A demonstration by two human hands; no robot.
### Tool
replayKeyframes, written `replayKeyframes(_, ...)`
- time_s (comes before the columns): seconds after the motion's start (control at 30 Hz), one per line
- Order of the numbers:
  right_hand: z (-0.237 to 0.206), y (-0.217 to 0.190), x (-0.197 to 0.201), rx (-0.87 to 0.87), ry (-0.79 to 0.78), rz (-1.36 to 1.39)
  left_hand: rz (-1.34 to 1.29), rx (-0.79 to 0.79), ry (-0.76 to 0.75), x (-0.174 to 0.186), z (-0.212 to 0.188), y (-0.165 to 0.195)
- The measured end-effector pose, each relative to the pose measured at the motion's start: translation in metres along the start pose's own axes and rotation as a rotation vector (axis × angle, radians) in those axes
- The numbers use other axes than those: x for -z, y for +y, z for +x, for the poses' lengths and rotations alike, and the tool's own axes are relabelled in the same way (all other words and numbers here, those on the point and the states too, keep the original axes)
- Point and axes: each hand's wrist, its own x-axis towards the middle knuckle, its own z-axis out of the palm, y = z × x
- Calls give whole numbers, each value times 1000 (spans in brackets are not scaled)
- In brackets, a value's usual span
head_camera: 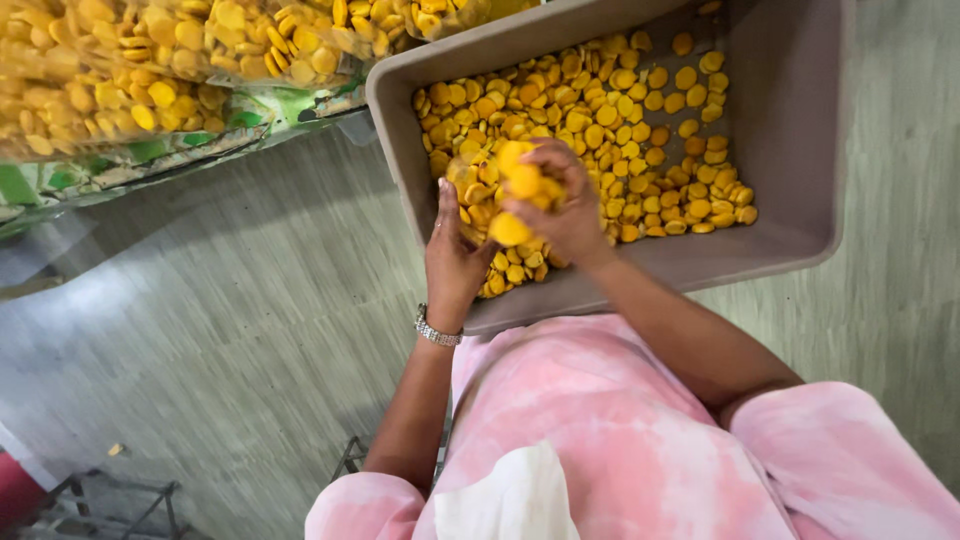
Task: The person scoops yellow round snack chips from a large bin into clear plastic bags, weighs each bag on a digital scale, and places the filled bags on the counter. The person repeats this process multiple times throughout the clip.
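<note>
Where the pink sleeves end, both arms reach forward over the near rim of a grey plastic bin (800,120), and that rim sits tight against the person's lap, leaving little slack on the near side. The left hand (452,255), with a metal watch (437,330) at the wrist, stands edge-up with its palm turned inward and fingers spread, cupped against a clump of round yellow biscuits (515,185). The right hand (560,205) closes over that same clump from the other side, its grip curled round several discs; one biscuit hangs just below the fingers. The discs in the clump lie every which way, some flat, some on edge, so no single direction shows.

Beyond the hands, loose biscuits cover the bin's floor, thickest at the near left and thinning toward the far right corner, where bare grey bottom shows. The tall walls hem the hands in on three sides. To the left, grey wood-grain floor (250,330) lies open. Farther left and up, clear bags of biscuits (150,70) are stacked just beside the bin's far corner.
</note>
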Motion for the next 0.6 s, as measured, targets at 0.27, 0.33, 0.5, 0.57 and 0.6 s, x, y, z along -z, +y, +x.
replayKeyframes(0.27, -15, -17, -49, 294, -204, -487, -43, -189, 62, 4, 3, -27)
replayKeyframes(0.33, -18, -13, -41, 323, -176, -451, -90, -97, 48, 8, 5, -27)
replayKeyframes(0.5, 3, -3, -20, 215, -176, -963, -131, -41, 152, 12, 15, -19)
replayKeyframes(0.57, 17, -8, -16, -61, -236, -967, -125, -172, 183, 14, 18, -13)
replayKeyframes(0.6, 17, -15, -12, -5, -233, -988, -122, -238, 203, 16, 18, -10)
